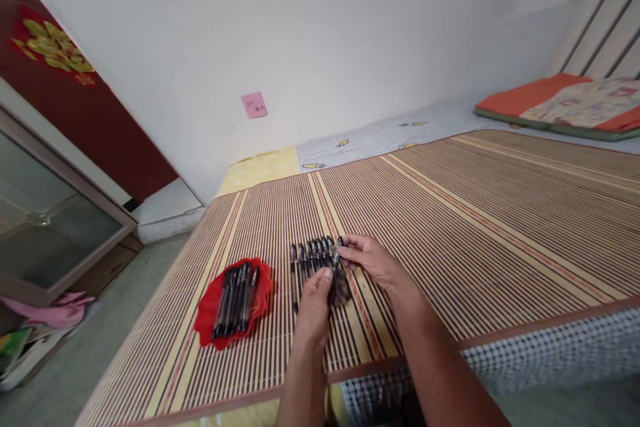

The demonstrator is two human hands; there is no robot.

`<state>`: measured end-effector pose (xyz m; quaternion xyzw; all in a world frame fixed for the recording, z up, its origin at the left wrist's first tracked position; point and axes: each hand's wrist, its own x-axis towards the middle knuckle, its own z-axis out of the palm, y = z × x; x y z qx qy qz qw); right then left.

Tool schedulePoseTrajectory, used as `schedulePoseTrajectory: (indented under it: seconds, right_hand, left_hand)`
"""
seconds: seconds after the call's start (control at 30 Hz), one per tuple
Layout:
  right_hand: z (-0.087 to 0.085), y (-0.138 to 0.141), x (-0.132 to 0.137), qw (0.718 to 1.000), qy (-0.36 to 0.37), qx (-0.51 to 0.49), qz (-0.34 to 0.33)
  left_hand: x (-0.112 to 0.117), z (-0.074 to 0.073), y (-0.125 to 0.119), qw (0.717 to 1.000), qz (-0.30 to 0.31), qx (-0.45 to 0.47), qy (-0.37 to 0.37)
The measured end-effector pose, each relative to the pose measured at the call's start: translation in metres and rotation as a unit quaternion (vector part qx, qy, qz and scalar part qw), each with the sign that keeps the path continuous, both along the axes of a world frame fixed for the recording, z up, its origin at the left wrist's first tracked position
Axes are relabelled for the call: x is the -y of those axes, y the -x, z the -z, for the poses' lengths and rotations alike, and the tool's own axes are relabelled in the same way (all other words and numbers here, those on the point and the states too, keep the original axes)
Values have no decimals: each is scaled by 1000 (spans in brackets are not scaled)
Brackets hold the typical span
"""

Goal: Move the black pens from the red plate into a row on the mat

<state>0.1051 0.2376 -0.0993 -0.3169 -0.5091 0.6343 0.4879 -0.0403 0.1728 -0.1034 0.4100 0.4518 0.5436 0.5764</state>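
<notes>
The person is leaning over the bed (550,353), both hands working low on the striped bamboo mat (450,227) near its front edge. The right hand (373,261) is pinching 1 pen (336,256) between thumb and forefinger, its fingers closed on the barrel. That pen is at the right end of a row of pens (310,255) lying side by side on the mat. The left hand (314,303) is sitting just below that row, thumb reaching up toward the lower ends of the pens. Its fingers are curling under, and I cannot tell whether they are gripping anything, though a dark patch (341,292) is showing just beside them. The 2 hands are nearly touching. Just left of the row, a red tray (207,320) with a wavy rim is holding more dark pens (235,300), lying lengthwise. Farther off, a pink note (254,105) is sticking on the white wall (325,27), and an orange cushion (530,95) is resting at the bed's far right corner
</notes>
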Motion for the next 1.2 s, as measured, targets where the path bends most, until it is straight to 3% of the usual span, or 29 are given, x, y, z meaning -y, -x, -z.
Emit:
schedulePoseTrajectory:
  seconds: [0.13,0.23,0.3,0.4,0.47,0.53,0.73,0.87,1.07,1.2]
  right_hand:
    - [2,2,-1,1000,-2,11,-5]
    - [5,1,-3,1000,-1,11,25]
    - [6,0,-7,997,9,-11,78]
    - [10,-6,-15,973,34,-69,218]
    - [15,-12,-20,948,48,-82,303]
    - [20,-18,-22,939,57,-56,334]
    - [31,-28,-24,937,14,90,336]
    - [28,-26,-39,941,4,179,286]
    - [22,-5,-84,894,-25,384,228]
    - [24,6,-102,872,-24,445,202]
  left_hand:
    - [0,-4,-1,997,-40,-63,-37]
    - [-1,-5,1,994,-25,-97,-50]
    - [-1,-3,3,992,10,-114,-45]
    - [-3,-1,7,992,32,-115,-28]
    - [-4,0,10,995,10,-99,-18]
    - [-7,1,14,997,-29,-74,-11]
    - [-14,2,29,993,-112,41,23]
    - [-17,1,36,987,-131,84,34]
    - [-18,0,39,984,-137,107,37]
    - [-18,-2,41,982,-142,119,36]
